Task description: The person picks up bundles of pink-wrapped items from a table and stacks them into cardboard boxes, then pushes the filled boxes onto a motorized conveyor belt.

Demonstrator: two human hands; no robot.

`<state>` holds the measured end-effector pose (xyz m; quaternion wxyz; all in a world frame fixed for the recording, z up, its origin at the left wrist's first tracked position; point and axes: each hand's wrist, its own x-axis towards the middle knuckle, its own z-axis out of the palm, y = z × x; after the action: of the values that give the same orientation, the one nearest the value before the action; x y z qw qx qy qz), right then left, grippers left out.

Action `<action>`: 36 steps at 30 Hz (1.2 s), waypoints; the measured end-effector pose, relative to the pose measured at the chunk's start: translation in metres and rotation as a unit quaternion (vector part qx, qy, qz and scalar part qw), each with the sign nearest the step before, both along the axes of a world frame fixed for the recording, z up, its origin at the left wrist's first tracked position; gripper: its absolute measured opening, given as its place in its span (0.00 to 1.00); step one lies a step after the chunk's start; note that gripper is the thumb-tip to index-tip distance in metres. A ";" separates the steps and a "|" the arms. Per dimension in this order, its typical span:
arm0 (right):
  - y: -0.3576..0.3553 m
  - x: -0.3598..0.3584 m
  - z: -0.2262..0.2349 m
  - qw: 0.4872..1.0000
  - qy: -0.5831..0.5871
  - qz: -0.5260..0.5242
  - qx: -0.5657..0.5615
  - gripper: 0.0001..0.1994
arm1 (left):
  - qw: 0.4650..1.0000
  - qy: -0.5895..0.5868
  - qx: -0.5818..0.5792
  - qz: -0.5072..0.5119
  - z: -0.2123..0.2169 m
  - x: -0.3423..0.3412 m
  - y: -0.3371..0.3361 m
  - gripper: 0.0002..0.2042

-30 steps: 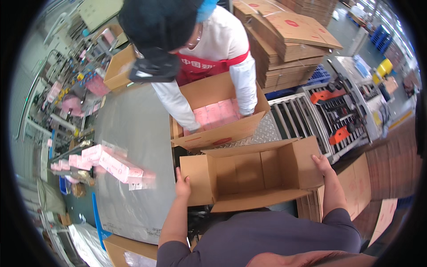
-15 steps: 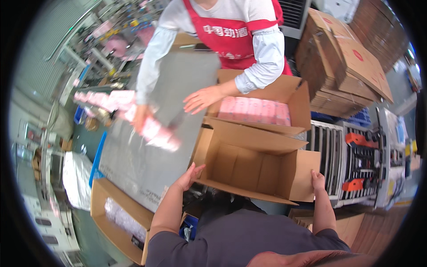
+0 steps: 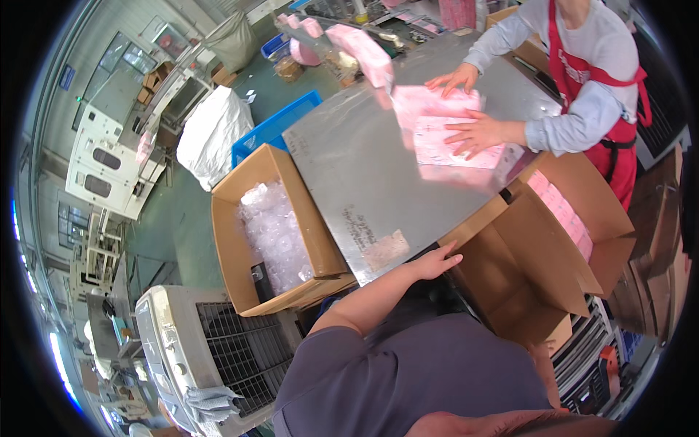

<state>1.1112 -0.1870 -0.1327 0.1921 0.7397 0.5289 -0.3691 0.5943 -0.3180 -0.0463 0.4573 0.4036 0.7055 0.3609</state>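
My left hand (image 3: 437, 263) is at the near left corner of an open cardboard box (image 3: 502, 291), against or just beside its edge; its fingers look stretched out, not wrapped round anything. The box has its flaps up, and the part of its inside that shows is bare cardboard. My right forearm (image 3: 540, 368) comes up at the box's near right side, but the hand itself is hidden there. Across the grey metal table (image 3: 328, 175), a co-worker's two hands rest on pink packs (image 3: 444, 138), which are partly blurred.
Beyond my box stands a second carton (image 3: 582, 175) with pink packs inside. To the left, a carton (image 3: 226, 240) holds clear plastic pieces, beside a blue crate (image 3: 273, 131). A roller conveyor (image 3: 582, 364) and stacked flat cartons (image 3: 648, 277) lie at the right.
My view has swung left, so the boxes sit farther right. My left hand's fingers now look straighter at the box. The co-worker's pink packs have come down onto the table, under both hands.
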 end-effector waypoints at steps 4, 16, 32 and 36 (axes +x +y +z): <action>0.004 0.007 0.006 1.000 -0.007 -0.013 -0.002 0.59 | 0.981 0.096 0.108 0.131 0.074 -0.096 -0.057 0.22; 0.015 -0.004 0.013 0.999 -0.031 0.009 -0.019 0.53 | 0.861 0.227 -0.397 0.222 -0.032 -0.223 -0.301 0.36; 0.027 -0.002 0.005 0.990 -0.085 0.110 -0.016 0.45 | 0.763 -0.346 0.132 0.530 0.026 -0.208 -0.364 0.27; 0.039 -0.063 0.029 0.964 -0.089 0.224 0.112 0.43 | 0.744 -0.352 0.197 0.533 0.024 -0.205 -0.364 0.30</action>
<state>1.0484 -0.1476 -0.1040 0.2316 0.6489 0.7000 -0.1877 0.3896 -0.6815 -0.0226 0.3163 -0.1127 0.5078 0.7934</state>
